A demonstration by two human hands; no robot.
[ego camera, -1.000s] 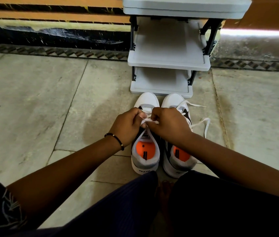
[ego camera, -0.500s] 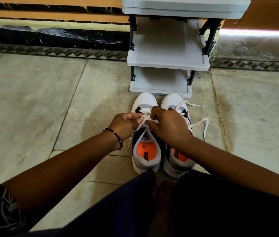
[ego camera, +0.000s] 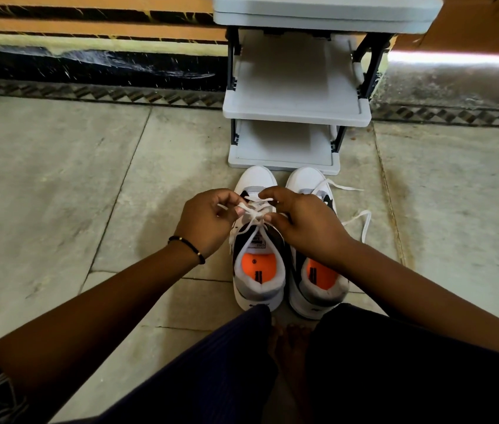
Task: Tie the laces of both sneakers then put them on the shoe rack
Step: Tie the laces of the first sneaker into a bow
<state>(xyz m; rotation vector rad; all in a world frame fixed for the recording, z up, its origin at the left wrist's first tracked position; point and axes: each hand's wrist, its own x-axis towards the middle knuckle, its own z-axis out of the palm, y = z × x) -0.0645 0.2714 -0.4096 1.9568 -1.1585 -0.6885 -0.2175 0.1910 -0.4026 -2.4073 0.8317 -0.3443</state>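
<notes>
Left sneaker (ego camera: 258,267) on stone floor (ego camera: 58,179), its white lace (ego camera: 253,213) pinched between left hand (ego camera: 208,221) and right hand (ego camera: 306,223), right sneaker (ego camera: 318,283) touching alongside, lace loose, grey shoe rack (ego camera: 295,113) just beyond toes

dim, sharp view; glare strip upper right, wide-angle bending at edges

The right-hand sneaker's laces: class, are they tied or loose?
Loose. The right-hand sneaker has its laces trailing untied across the floor, while both hands work on the other sneaker's laces.
</notes>
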